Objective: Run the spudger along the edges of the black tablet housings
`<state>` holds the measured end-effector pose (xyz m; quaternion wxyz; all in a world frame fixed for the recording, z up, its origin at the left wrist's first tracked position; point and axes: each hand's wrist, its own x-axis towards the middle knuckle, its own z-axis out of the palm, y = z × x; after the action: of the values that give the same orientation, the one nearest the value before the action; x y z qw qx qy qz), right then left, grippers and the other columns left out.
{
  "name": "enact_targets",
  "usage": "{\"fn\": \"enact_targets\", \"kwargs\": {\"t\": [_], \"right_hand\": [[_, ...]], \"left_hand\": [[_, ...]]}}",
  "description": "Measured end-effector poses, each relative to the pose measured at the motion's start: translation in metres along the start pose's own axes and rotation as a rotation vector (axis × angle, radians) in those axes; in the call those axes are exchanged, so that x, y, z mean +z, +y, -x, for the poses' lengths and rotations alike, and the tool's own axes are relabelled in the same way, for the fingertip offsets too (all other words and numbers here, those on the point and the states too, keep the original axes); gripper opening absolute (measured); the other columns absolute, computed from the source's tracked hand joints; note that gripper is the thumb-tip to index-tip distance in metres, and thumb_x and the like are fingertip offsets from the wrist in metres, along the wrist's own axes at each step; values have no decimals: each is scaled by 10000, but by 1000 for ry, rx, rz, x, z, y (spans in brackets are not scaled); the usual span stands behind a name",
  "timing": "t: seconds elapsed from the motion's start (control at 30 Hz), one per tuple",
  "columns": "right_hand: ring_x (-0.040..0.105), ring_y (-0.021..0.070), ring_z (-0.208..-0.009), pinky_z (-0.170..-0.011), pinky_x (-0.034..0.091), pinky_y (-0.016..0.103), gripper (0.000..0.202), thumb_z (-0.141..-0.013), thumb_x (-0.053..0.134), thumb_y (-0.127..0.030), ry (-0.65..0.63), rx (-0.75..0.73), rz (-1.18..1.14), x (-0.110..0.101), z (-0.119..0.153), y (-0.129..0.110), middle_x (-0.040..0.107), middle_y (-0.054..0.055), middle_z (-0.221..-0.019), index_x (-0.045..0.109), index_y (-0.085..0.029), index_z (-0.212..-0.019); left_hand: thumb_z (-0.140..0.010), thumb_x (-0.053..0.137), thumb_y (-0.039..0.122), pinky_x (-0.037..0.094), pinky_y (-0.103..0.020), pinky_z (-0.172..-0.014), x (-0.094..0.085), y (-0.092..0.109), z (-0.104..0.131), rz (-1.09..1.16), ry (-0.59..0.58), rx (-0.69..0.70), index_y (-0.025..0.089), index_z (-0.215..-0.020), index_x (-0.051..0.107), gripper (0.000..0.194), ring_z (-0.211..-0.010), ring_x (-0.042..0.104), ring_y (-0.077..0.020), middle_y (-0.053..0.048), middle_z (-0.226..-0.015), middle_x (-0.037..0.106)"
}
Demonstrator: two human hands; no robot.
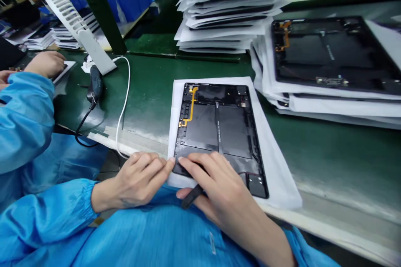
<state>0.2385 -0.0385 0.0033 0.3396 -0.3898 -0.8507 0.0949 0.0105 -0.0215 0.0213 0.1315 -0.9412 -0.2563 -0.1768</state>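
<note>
An opened tablet housing (203, 127), black with an orange flex cable (192, 110) along its left side, lies on a white sheet (278, 175). My left hand (140, 177) is closed, its fingertips at the housing's near left edge; what lies beneath them is hidden. My right hand (219, 183) reaches over the near edge of the housing, with index fingertip on the near left corner. A flat black tool (192, 197) is held between its thumb and fingers; the tool's far end is hidden under the hand.
A tall stack of sheet-wrapped dark panels (225, 12) stands behind. More housings (332, 54) are piled at right on white sheets. To the left are a white lamp-like device (78, 33), a white cable (128, 91), a black corded device (95, 83) and a co-worker's hand (46, 63).
</note>
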Motion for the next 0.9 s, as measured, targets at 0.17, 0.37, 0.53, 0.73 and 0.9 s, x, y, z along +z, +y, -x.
{"fn": "enact_targets", "kwargs": {"t": [0.17,0.37,0.53,0.73,0.9], "right_hand": [[527,203,-781,-681,431,356,256,-1042,452,-238,11,-57,79,6,1,0,702,99,-962,683,-126,-1047],[563,204,-790,-691,452,355,249,-1039,460,-220,72,-27,51,7,2,0,714,109,-952,668,-118,-1131],[631,221,-898,-763,512,370,311,-1057,428,-277,272,39,-148,0,12,2,694,118,-1001,642,-152,-1245],[626,214,-815,-710,514,374,522,-1069,265,-479,330,93,-107,-8,21,2,646,90,-868,685,-219,-1236],[628,201,-783,-674,518,350,422,-1070,347,-411,327,54,-193,-12,15,-4,647,78,-832,675,-186,-1210]], "left_hand": [[-975,491,65,503,-332,-841,14,-7,11,269,95,-275,149,-1252,616,315,-939,615,-198,-80,-1020,722],[-976,504,84,533,-330,-847,19,-8,13,262,101,-196,149,-1205,644,276,-935,620,-197,-84,-1026,735],[-985,505,101,540,-322,-855,21,-7,13,242,98,-158,159,-1200,644,262,-959,622,-192,-83,-1036,733],[-995,449,68,544,-329,-832,17,-7,10,172,94,-39,94,-1221,639,296,-969,612,-211,-115,-1045,717],[-1010,441,99,549,-337,-743,9,0,1,-1,76,53,34,-1127,671,266,-892,635,-227,-129,-997,727]]}}
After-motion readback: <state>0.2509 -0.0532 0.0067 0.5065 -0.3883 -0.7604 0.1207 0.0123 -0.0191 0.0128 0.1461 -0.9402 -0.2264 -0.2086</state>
